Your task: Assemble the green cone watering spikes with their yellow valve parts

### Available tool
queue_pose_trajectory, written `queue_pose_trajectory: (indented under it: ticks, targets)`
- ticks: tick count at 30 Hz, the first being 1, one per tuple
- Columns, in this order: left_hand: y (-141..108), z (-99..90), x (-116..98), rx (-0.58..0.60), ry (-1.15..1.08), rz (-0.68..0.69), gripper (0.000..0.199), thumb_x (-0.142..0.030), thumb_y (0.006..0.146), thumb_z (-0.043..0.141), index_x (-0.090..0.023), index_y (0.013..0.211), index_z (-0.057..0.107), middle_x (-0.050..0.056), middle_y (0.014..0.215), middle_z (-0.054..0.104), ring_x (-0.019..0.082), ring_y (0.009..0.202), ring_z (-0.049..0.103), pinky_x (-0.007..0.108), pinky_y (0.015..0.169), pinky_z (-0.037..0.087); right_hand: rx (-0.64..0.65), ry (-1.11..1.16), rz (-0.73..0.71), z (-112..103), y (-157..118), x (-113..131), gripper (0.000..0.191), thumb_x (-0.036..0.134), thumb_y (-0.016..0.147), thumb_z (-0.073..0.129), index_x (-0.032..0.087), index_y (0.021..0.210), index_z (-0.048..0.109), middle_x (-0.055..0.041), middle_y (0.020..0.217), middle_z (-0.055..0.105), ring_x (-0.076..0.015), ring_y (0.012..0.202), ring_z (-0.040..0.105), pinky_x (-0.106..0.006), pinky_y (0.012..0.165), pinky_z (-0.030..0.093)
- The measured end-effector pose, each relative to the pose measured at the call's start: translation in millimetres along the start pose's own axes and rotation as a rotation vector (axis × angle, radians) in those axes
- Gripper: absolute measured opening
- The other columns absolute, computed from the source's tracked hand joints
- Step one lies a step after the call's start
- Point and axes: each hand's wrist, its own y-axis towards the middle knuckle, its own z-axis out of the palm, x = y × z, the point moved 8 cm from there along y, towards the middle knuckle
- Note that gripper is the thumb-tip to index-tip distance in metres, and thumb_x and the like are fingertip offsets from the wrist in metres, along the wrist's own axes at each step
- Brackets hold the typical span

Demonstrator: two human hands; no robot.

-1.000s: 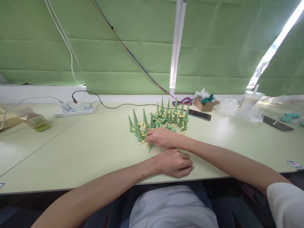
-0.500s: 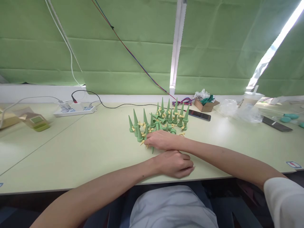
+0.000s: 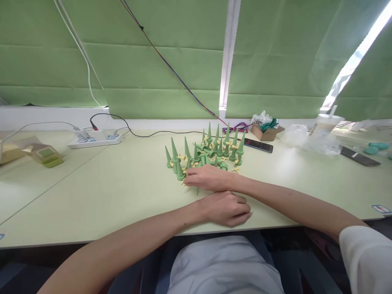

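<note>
Green spikes (image 3: 209,152) stood and lay in a crowded cluster near the middle of the table (image 3: 128,192), most of them upright with their points up, a few on their sides in the centre. Behind everything hung a wide green blind (image 3: 165,81), and the pale table ran below it. A white power strip (image 3: 94,141) lay near the back on the left, with plugs in it. Far off to the right sat a clear plastic bag (image 3: 321,145), touching a lidded cup (image 3: 326,120). The left hand (image 3: 228,209) rested by the front edge with its fingers curled inward; whether it held anything I could not tell. Just beyond it, the right hand (image 3: 208,177) reached across to the cluster's front, its fingers bent and close together, their grip hidden. A small cardboard box (image 3: 266,134) stood behind a dark phone (image 3: 259,145). Little yellow pieces (image 3: 235,170) showed among the spikes, and one green tip (image 3: 197,191) poked out below the right hand.
</note>
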Motion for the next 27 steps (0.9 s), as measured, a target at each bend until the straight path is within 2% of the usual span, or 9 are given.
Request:
queue_pose_trajectory:
  ticks: [3, 6, 10, 13, 15, 17, 19, 22, 27]
  targets:
    - [1, -2.8, -1, -0.03, 0.005, 0.009, 0.033, -0.024, 0.094, 0.051, -0.018, 0.062, 0.056, 0.0, 0.06, 0.06, 0.01, 0.049, 0.049, 0.03, 0.048, 0.033, -0.196, 0.068, 0.039, -14, -9, -7, 0.02, 0.02, 0.103, 0.04, 0.018, 0.1, 0.06, -0.0046, 0.096, 0.061, -0.0126, 0.072, 0.051, -0.025, 0.057, 0.033]
    - [2, -13.5, -2, -0.111, 0.031, 0.033, 0.037, -0.027, 0.094, 0.051, -0.018, 0.058, 0.052, -0.002, 0.055, 0.055, 0.009, 0.046, 0.045, 0.029, 0.046, 0.03, -0.46, 0.114, 0.085, -37, -31, -16, 0.019, 0.026, 0.103, 0.044, 0.017, 0.102, 0.06, -0.0061, 0.095, 0.066, -0.0129, 0.075, 0.058, -0.024, 0.056, 0.04]
    - [-1, -40.9, 3, -0.344, 0.123, 0.037, 0.034, -0.029, 0.093, 0.055, -0.018, 0.061, 0.049, -0.004, 0.053, 0.048, 0.008, 0.046, 0.041, 0.028, 0.044, 0.027, -0.815, 0.075, 0.132, -62, -76, -28, 0.008, 0.018, 0.097, 0.055, 0.018, 0.103, 0.061, -0.0059, 0.089, 0.067, -0.013, 0.07, 0.058, -0.024, 0.056, 0.047]
    - [-10, -63.5, 22, -0.57, 0.184, -0.134, 0.011, -0.018, 0.09, 0.056, -0.018, 0.079, 0.055, -0.001, 0.069, 0.055, 0.008, 0.056, 0.049, 0.024, 0.047, 0.031, -0.973, 0.018, 0.274, -64, -106, -41, 0.007, 0.019, 0.095, 0.057, 0.02, 0.101, 0.061, -0.0053, 0.083, 0.066, -0.0131, 0.061, 0.055, -0.025, 0.05, 0.046]
    - [-19, -74.2, 39, -0.689, 0.182, -0.305, 0.006, -0.019, 0.089, 0.058, -0.018, 0.095, 0.055, 0.004, 0.09, 0.058, 0.008, 0.065, 0.053, 0.022, 0.054, 0.04, -0.952, 0.027, 0.397, -55, -115, -52, 0.008, 0.024, 0.096, 0.054, 0.021, 0.099, 0.061, -0.0074, 0.085, 0.066, -0.014, 0.06, 0.055, -0.027, 0.049, 0.047]
    - [-28, -79.7, 53, -0.759, 0.181, -0.47, 0.027, -0.022, 0.089, 0.058, -0.018, 0.115, 0.05, 0.01, 0.109, 0.054, 0.007, 0.065, 0.052, 0.022, 0.054, 0.043, -0.918, 0.055, 0.475, -46, -119, -59, 0.011, 0.028, 0.097, 0.052, 0.021, 0.097, 0.061, -0.0089, 0.086, 0.066, -0.0146, 0.06, 0.057, -0.028, 0.049, 0.048]
    - [-32, -78.4, 66, -0.74, 0.152, -0.607, 0.043, -0.025, 0.09, 0.057, -0.02, 0.129, 0.041, 0.014, 0.123, 0.049, 0.006, 0.064, 0.051, 0.022, 0.053, 0.043, -0.9, 0.088, 0.524, -38, -120, -64, 0.015, 0.031, 0.098, 0.05, 0.02, 0.097, 0.06, -0.0096, 0.089, 0.066, -0.0148, 0.061, 0.059, -0.029, 0.05, 0.048]
    - [-36, -71.5, 81, -0.682, 0.074, -0.751, 0.055, -0.026, 0.09, 0.057, -0.023, 0.139, 0.032, 0.016, 0.135, 0.046, 0.005, 0.06, 0.048, 0.024, 0.055, 0.044, -0.858, 0.134, 0.548, -28, -115, -68, 0.017, 0.032, 0.098, 0.048, 0.02, 0.1, 0.059, -0.0101, 0.094, 0.067, -0.015, 0.062, 0.061, -0.029, 0.054, 0.048]
    - [-38, -54.7, 95, -0.543, -0.084, -0.86, 0.056, -0.026, 0.092, 0.053, -0.023, 0.141, 0.028, 0.011, 0.127, 0.057, 0.006, 0.055, 0.05, 0.027, 0.061, 0.046, -0.792, 0.135, 0.508, -19, -108, -68, 0.013, 0.026, 0.099, 0.046, 0.019, 0.102, 0.056, -0.0087, 0.093, 0.065, -0.015, 0.067, 0.061, -0.027, 0.059, 0.048]
